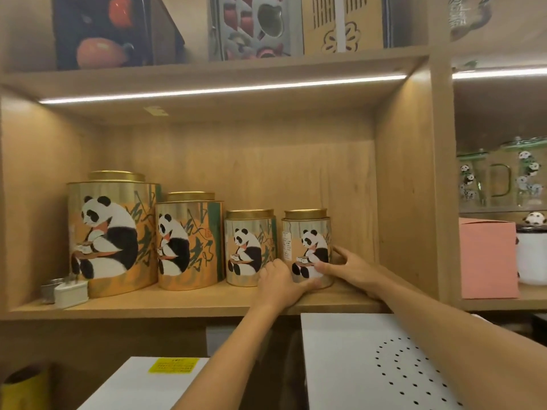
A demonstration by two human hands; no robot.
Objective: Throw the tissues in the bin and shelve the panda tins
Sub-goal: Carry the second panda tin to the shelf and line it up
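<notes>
Nearest you, below the shelf, sit a white perforated panel [384, 365] on the right and a white box with a yellow label [173, 365] on the left; a yellow container [25, 390] shows at the lower left corner, its contents hidden.

Your two forearms reach up over these to the wooden shelf [177, 306]. Your left hand [278, 284] and right hand [349, 267] clasp the rightmost panda tin [307, 250] from both sides near its base; the tin stands upright on the shelf board, lid on.

That tin ends a row of four. Just beside it to the left stands a second small panda tin [250, 247], then a medium panda tin [189, 241], then the large panda tin [112, 235], all upright with gold lids closed, so you cannot see inside. A small white box [71, 294] and a small metal cup [50, 290] sit at the front left of the shelf.

A light strip [225, 90] glows under the board above. The next bay to the right holds a pink box [488, 258], a white mug [532, 255] and panda-printed glassware [527, 176]. The top shelf carries boxed tea sets [254, 25].
</notes>
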